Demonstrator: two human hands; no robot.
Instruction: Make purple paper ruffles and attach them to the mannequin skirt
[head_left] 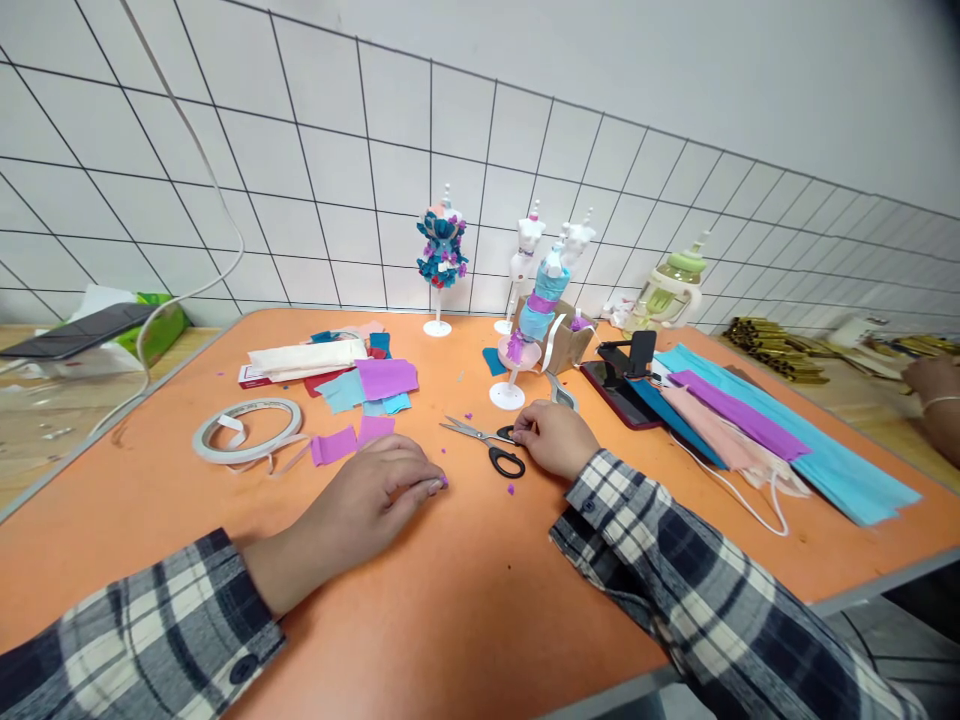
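Note:
My left hand (371, 505) rests low over the orange table, its fingers closed in a pinch with a tiny purple crepe paper piece (444, 482) at the tips. The fingers of my right hand (556, 437) are closed at one black handle loop of the scissors (508, 463), which lie on the table with blades slightly apart, pointing left. Purple paper squares (334, 446) lie just beyond my left hand. Behind the scissors stands a small dress form (544, 303) wrapped in blue and purple paper on a white stand.
A tape roll (247, 430) lies at the left, near stacked crepe paper (386, 379). A decorated dress form (442, 250) stands at the back. A phone (616, 393), long paper strips (787, 430) and a green-lidded bottle (671, 287) occupy the right. Another person's hand (936, 385) shows far right.

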